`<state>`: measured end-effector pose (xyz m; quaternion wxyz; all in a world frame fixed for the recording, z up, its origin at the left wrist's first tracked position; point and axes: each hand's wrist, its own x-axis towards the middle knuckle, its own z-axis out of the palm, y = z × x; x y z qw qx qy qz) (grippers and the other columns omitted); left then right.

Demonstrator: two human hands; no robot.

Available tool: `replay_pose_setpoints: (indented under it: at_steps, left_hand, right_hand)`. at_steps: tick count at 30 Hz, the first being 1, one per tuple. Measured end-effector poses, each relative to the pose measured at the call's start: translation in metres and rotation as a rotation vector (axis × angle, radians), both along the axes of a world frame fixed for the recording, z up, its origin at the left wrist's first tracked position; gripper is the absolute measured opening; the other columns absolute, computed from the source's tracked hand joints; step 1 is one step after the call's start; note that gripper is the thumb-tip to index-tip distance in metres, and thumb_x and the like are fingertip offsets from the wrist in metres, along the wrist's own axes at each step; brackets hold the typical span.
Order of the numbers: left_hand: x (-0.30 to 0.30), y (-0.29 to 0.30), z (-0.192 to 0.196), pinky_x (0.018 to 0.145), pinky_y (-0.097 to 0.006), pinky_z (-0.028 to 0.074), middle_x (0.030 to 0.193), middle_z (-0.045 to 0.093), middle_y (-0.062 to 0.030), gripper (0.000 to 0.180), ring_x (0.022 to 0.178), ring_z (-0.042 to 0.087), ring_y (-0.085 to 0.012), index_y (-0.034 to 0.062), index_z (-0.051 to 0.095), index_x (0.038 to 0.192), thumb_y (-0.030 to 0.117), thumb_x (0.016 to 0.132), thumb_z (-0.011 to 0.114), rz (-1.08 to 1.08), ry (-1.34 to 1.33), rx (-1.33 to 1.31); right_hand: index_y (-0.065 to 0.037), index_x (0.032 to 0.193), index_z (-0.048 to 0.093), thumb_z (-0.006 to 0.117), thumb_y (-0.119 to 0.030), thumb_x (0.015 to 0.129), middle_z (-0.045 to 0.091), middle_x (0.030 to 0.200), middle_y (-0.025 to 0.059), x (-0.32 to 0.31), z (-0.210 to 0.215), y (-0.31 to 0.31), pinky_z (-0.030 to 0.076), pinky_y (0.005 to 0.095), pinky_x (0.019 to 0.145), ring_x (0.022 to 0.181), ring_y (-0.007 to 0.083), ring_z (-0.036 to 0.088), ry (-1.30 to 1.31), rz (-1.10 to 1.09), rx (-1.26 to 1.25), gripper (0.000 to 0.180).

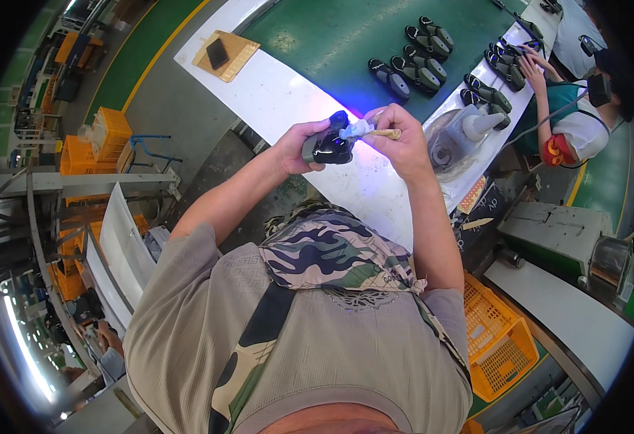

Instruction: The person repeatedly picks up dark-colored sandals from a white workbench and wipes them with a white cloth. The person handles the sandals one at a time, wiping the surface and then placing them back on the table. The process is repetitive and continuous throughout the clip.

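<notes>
My left hand (pixel 299 148) is closed around a small black shoe (pixel 331 150) with a grey sole edge, held above the white worktop. Glossy highlights show on the shoe. My right hand (pixel 402 137) pinches a short tan stick (pixel 388 134). A crumpled pale bluish-white piece (pixel 357 129) sits by its fingertips and touches or nearly touches the shoe; whether it is cloth or bristles cannot be made out. Violet-blue light falls around both hands. To the right of my right hand, a translucent squeeze bottle (pixel 470 124) stands in a plastic-lined tray (pixel 441 155).
Several dark shoes (pixel 422 69) rest on the green surface (pixel 317 43) beyond the white worktop (pixel 281 79). A phone (pixel 217 53) lies on cardboard (pixel 239 54) at far left. A co-worker (pixel 570 108) handles shoes at right. Orange crates (pixel 501 354) stand at lower right.
</notes>
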<state>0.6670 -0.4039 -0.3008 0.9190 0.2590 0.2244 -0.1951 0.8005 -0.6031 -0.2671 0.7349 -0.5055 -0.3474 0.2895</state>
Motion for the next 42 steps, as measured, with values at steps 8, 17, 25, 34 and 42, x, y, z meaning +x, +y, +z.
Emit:
replay_pose_setpoints:
  at_steps: [8,17,25,34,42]
  left_hand:
    - [-0.02,-0.016,-0.008,0.039,-0.022,0.04,0.099,0.065,-0.017,0.046,0.07,0.063,-0.0222,0.0103,0.055,0.122,0.047,0.094,0.048,0.142,0.025,-0.133]
    - [-0.035,-0.006,-0.008,0.052,-0.026,0.04,0.087,0.065,-0.0216,0.049,0.052,0.053,-0.0193,0.0097,0.061,0.118,0.05,0.094,0.045,0.409,-0.134,-0.347]
    - [-0.073,0.044,-0.004,0.062,-0.034,0.048,0.101,0.066,-0.0147,0.045,0.082,0.062,-0.0231,0.009,0.063,0.114,0.046,0.091,0.052,0.723,-0.15,-0.191]
    - [-0.163,0.142,0.069,0.097,-0.038,0.048,0.112,0.061,-0.0094,0.051,0.105,0.062,-0.0197,0.0054,0.046,0.128,0.032,0.088,0.063,0.954,-0.497,0.448]
    - [-0.293,0.241,0.186,0.094,-0.041,0.05,0.112,0.061,-0.0115,0.052,0.106,0.062,-0.0228,0.004,0.041,0.128,0.012,0.084,0.067,1.315,-0.553,0.862]
  right_hand:
    - [-0.006,0.077,0.049,0.07,0.004,0.074,0.062,0.097,0.0102,0.001,0.001,0.0,0.044,0.0284,0.079,0.088,0.0142,0.055,-0.189,0.072,0.051,0.024]
    - [-0.006,0.078,0.051,0.07,0.003,0.075,0.063,0.095,0.0086,-0.006,0.001,0.038,0.044,0.0294,0.081,0.091,0.0145,0.056,-0.154,0.044,0.013,0.021]
    - [-0.002,0.086,0.059,0.074,0.002,0.072,0.055,0.075,-0.0003,-0.043,0.001,0.117,0.047,0.0259,0.061,0.069,0.0098,0.055,0.205,0.061,-0.072,0.021]
    - [-0.006,0.087,0.051,0.066,0.005,0.077,0.054,0.079,0.0025,-0.08,0.012,0.197,0.049,0.0287,0.067,0.072,0.0141,0.057,0.46,0.276,0.006,0.021]
    - [-0.005,0.087,0.05,0.06,0.006,0.084,0.061,0.082,0.0096,-0.113,-0.011,0.254,0.053,0.0336,0.059,0.069,0.0199,0.06,0.556,0.399,-0.09,0.014]
